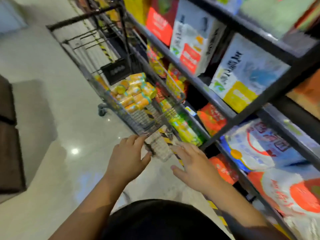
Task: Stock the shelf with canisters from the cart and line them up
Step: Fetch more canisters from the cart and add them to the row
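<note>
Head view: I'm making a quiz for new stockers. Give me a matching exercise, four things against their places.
1 canisters
2 left hand
3 right hand
4 white-and-blue boxes

A on an upper shelf
B piled in the cart
C at the cart's near corner
D open, to the right of the cart's end

Pairs: 1-B, 2-C, 3-D, 4-A

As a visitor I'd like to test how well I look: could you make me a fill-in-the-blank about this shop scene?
The cart holds a pile of orange ____.
The shelf stands on the person's ____ side.
The right hand, fingers spread, holds ____.
Missing words: canisters; right; nothing.
</note>
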